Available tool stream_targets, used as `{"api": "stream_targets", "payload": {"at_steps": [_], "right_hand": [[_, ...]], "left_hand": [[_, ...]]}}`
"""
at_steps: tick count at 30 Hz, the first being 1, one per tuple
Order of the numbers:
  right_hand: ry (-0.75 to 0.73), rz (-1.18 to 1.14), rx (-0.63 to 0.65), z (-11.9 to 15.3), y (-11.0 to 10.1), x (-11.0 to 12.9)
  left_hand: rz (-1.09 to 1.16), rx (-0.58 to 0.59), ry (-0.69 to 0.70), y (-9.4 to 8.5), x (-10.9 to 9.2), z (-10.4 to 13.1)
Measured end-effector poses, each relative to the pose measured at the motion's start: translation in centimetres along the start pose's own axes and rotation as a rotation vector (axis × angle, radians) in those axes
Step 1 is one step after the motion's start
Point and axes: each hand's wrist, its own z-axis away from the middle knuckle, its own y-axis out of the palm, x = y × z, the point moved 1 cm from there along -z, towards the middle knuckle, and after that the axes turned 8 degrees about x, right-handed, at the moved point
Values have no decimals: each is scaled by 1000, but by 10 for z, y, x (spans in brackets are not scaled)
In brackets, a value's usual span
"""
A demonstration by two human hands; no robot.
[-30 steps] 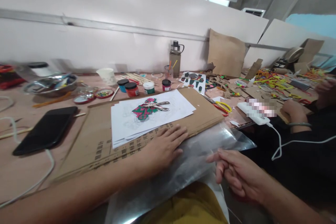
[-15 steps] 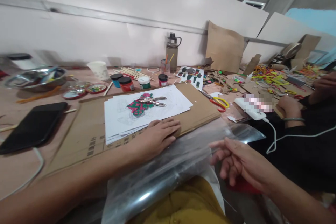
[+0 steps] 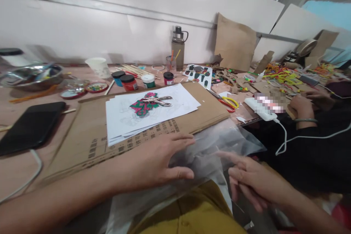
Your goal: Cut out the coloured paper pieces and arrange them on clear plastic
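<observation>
A clear plastic sheet (image 3: 211, 140) hangs over the table's front edge and across the lap. Over its left part my left hand (image 3: 164, 155) is held with fingers stretched forward and thumb apart, gripping nothing. My right hand (image 3: 251, 177) is beside the sheet's right part, index finger extended and the other fingers loosely bent; nothing shows in its grasp. Beyond my left hand lies a cardboard sheet (image 3: 82, 131) bearing a stack of white paper (image 3: 178, 113). On the paper rest a green and pink cutout (image 3: 139, 109) and metal plier-like tool (image 3: 161, 101).
Paint jars (image 3: 128, 82), a paper cup (image 3: 98, 67) and a bottle (image 3: 178, 49) stand behind the cardboard. A black phone (image 3: 34, 126) lies left. Scissors (image 3: 229, 103) and a white power bank-like device (image 3: 260, 109) lie right, near a co-worker's hand (image 3: 301, 106).
My left hand has lifted from the cardboard edge and moved toward me, its thumb spreading. My right hand has lowered slightly, index finger still out. The plastic sheet has crumpled and shifted.
</observation>
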Motion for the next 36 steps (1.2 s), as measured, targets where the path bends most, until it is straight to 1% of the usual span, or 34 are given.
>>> {"api": "stream_targets", "payload": {"at_steps": [1, 3, 5, 7, 9, 11, 13, 14, 15, 16, 19, 20, 21, 22, 24, 26, 28, 31, 32, 34, 36], "right_hand": [[-38, -48, 16, 0, 0, 2], [-114, -128, 9, -1, -1, 7], [-132, -214, 2, -1, -2, 12], [-129, -315, -6, -2, -3, 17], [-169, -417, -67, -5, -4, 22], [-243, -496, -165, -9, -4, 24], [-319, -556, -233, -15, -4, 25], [-353, -581, -231, -18, -3, 25], [-383, -606, -201, -21, -2, 25], [-411, -630, -144, -24, -1, 25], [-515, -628, 88, -33, 2, 26], [-549, -575, 141, -35, 2, 27], [-571, -487, 162, -37, 1, 28], [-574, -354, 147, -39, 0, 28], [-525, 30, 55, -44, -2, 27], [-482, 434, -42, -48, -2, 25], [-519, 732, -116, -53, 0, 23], [-602, 1044, -215, -63, 6, 22], [-589, 1149, -247, -68, 7, 23], [-515, 1331, -287, -80, 7, 25], [-460, 1450, -297, -93, 4, 30]], "left_hand": [[-19, -6, 4, 1, -2, 0], [-104, -31, -47, 4, 0, -3], [-193, -20, -130, 11, 7, -9], [-240, 7, -173, 16, 16, -13], [-265, 1, -194, 19, 22, -16], [-279, -28, -196, 18, 24, -17], [-248, -45, -157, 13, 25, -15], [-202, -44, -130, 9, 25, -13], [-140, -42, -105, 4, 24, -11], [-67, -37, -87, -2, 23, -8], [132, -38, -82, -21, 17, 0], [175, -38, -86, -27, 15, 2], [210, -31, -95, -31, 14, 5], [238, -17, -107, -34, 13, 7], [276, 17, -129, -36, 13, 10], [265, 38, -131, -34, 14, 13], [192, 46, -112, -30, 12, 14], [62, 59, -95, -27, 5, 13], [35, 55, -95, -26, 3, 13], [14, 57, -83, -25, -4, 14], [21, 89, -35, -22, -11, 17]]}}
